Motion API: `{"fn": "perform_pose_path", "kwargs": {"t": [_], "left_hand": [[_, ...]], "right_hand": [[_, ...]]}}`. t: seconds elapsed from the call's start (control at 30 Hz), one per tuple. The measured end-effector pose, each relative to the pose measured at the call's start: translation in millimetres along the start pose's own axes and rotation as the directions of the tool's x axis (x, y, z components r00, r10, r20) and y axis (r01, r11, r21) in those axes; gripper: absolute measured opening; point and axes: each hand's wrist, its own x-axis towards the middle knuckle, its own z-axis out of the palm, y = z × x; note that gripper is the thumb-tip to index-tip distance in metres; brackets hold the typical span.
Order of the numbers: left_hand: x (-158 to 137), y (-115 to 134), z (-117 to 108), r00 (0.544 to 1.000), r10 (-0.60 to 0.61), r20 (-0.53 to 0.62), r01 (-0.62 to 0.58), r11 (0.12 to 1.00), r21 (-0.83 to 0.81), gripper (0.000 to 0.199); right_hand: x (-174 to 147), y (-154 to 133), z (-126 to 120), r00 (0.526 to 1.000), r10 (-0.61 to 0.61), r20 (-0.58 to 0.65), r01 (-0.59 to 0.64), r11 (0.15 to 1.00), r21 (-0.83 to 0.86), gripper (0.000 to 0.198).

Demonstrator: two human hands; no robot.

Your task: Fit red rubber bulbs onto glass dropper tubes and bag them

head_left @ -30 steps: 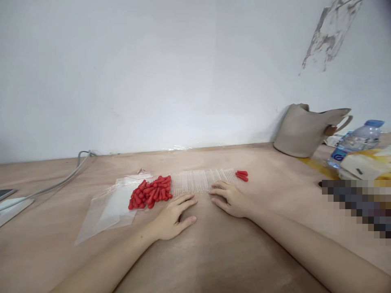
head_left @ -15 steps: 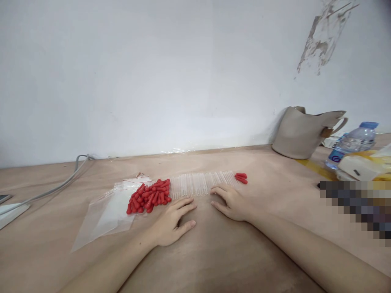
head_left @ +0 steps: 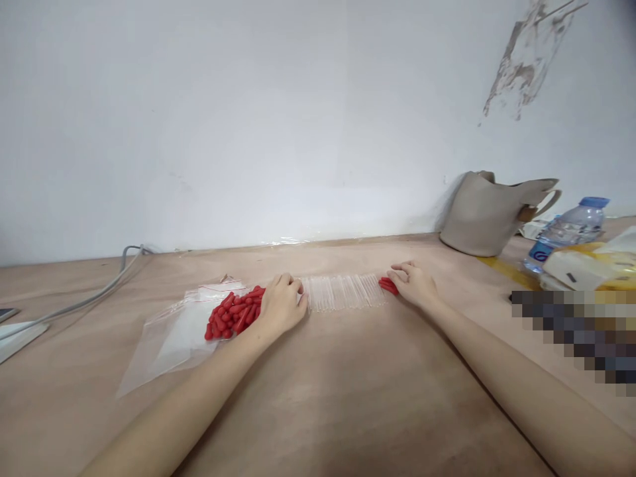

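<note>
A row of thin clear tubes (head_left: 342,293) lies side by side on the wooden table. My left hand (head_left: 283,305) rests over the row's left end, fingers bent and the thumb apart from them; its palm side is hidden. Just beside that hand, a pile of red rubber bulbs (head_left: 231,315) sits on a clear plastic bag. At the right end of the row is a small group of red rubber bulbs (head_left: 387,285). My right hand (head_left: 413,285) reaches them from the right, with its fingers spread and its fingertips at the bulbs.
Clear zip bags (head_left: 169,344) lie flat on the left, near a grey cable (head_left: 99,295). Toward the right stand a grey bag-like holder (head_left: 479,215), a water bottle (head_left: 571,228) and a yellow-and-white package (head_left: 576,268). A white wall (head_left: 298,132) rises behind the table.
My left hand has moved forward to the left end of the tube row. My right hand has moved right and forward to the small group of red bulbs.
</note>
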Motion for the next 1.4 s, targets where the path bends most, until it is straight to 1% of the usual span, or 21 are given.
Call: {"fn": "perform_pose_path", "kwargs": {"t": [0.1,0.17,0.23,0.37,0.5,0.77,1.1,1.27,1.4], "left_hand": [[21,8,9,0.984,-0.143,0.111,0.129,0.983,0.128,0.027],[29,11,14,0.969,-0.198,0.150,0.170,0.969,0.181,0.032],[34,12,18,0.961,-0.220,0.169,0.185,0.961,0.203,0.036],[38,15,22,0.951,-0.228,0.207,0.182,0.959,0.218,0.038],[41,20,21,0.942,-0.228,0.248,0.174,0.959,0.224,0.036],[45,22,22,0.918,-0.249,0.308,0.175,0.953,0.248,0.028],[49,26,19,0.912,-0.272,0.308,0.192,0.945,0.265,0.035],[50,29,18,0.903,-0.268,0.335,0.190,0.950,0.250,0.032],[49,29,18,0.901,-0.274,0.337,0.203,0.951,0.232,0.030]], "right_hand": [[-2,0,2,0.999,0.025,0.032,-0.024,1.000,-0.014,0.031],[-3,-1,3,0.999,0.023,0.045,-0.022,0.999,-0.029,0.030],[-3,-2,5,0.999,0.008,0.054,-0.007,1.000,-0.030,0.029],[-4,0,7,0.996,-0.045,0.073,0.045,0.999,-0.003,0.026],[-4,2,10,0.995,-0.079,0.062,0.077,0.996,0.032,0.020],[-2,3,13,0.994,-0.091,0.067,0.089,0.996,0.025,0.018],[-4,3,13,0.994,-0.092,0.053,0.091,0.996,0.024,0.017],[-4,2,13,0.995,-0.090,0.042,0.089,0.995,0.037,0.017],[-5,2,13,0.997,-0.075,0.033,0.072,0.994,0.084,0.017]]}}
